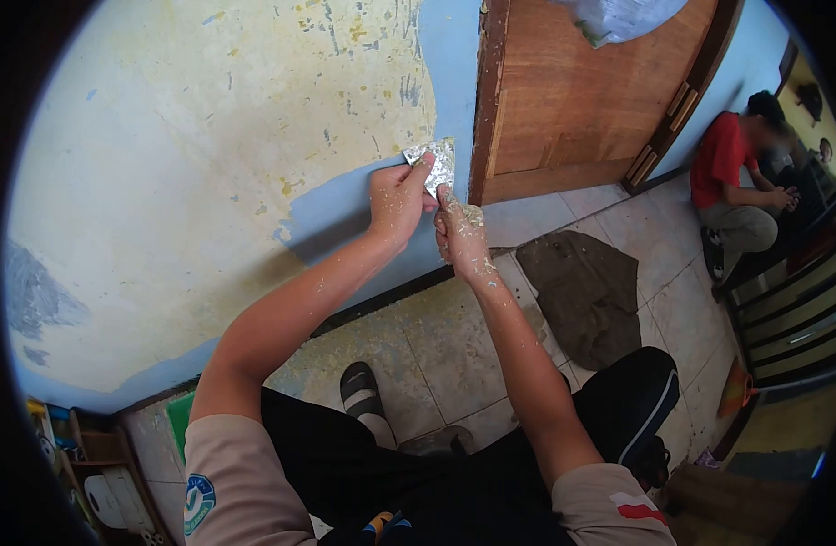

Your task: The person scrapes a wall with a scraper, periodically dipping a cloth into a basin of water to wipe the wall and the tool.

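Pale yellow and blue patches cover the wall (209, 136), scuffed with grey marks, above a tiled floor (445, 355) strewn with flakes along its foot. Flat, angular and silvery, a metal plate (443, 166) sits close to the wall, its face mottled with pale residue. The left hand (400, 202) has its fingers clamped on the plate, thumb laid across the face; the right hand (459, 232) grips its lower end with fingers curled, flakes stuck to the skin. How far these wrap behind it, I cannot tell. To the plate's right, a narrow blue strip separates it from the brown door frame (486, 100); leftward, the wall stretches wide. Below the right hand, a dark cloth (582, 291) lies on the tiles, and farther right a person in red (723, 173) crouches, well apart.
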Motion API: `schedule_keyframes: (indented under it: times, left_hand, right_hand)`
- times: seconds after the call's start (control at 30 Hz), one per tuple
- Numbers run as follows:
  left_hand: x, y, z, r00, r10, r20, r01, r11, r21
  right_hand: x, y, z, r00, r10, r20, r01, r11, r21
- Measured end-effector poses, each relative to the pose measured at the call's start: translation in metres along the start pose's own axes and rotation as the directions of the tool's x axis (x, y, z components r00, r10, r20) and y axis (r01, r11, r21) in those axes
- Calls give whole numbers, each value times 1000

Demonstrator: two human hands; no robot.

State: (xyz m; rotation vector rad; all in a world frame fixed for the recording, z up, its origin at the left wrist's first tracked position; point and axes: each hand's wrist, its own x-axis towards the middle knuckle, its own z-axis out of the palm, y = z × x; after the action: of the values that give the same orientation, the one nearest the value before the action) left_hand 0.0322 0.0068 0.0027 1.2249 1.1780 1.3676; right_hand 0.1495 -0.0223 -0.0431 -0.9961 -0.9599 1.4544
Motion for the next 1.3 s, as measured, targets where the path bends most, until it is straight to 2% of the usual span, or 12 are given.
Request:
schedule_keyframes:
  times: [0.1,0.17,0.2,0.27,0.3,0.4,0.6,0.73,0.97,1.07,1.17,1.3]
  left_hand:
    - [2,7,-2,999,38,-16,-36,996,84]
    - [5,18,1,996,79,-48,-73,991,111]
    - [10,36,7,996,77,-52,-71,991,111]
    - [18,68,20,994,103,-47,-107,990,-89]
    - [16,68,23,994,101,-50,-105,990,-91]
    - [11,67,28,998,44,-37,-48,991,-124]
    - [-5,2,6,996,-84,1,84,994,-65]
    - [-1,-14,5,997,-71,26,73,993,-97]
    - [2,-12,5,999,-33,10,34,998,-57]
    - [3,-5,5,999,-46,7,46,997,-69]
    - [9,19,9,999,-51,-3,50,994,-95]
    - [7,31,11,998,-53,-22,50,992,-120]
  right_hand:
    - [3,-2,8,999,50,-19,-48,997,59]
    - [7,-12,12,998,-31,-57,32,999,30]
    - [9,-36,10,998,-62,-7,63,997,55]
    - [11,-78,10,998,-40,48,34,994,108]
    - [12,-79,7,998,-37,49,31,994,104]
    - [13,-74,0,998,-57,32,56,998,42]
    - [7,-9,-15,997,35,76,-31,998,-49]
    - [10,-4,-24,997,28,68,-22,995,-99]
    - [12,-2,-18,998,11,69,-4,996,-90]
    - [12,-11,-16,998,8,61,-1,994,-105]
    - [12,-34,-9,994,-68,81,75,994,-85]
    - [10,-39,-1,995,-54,83,58,997,-44]
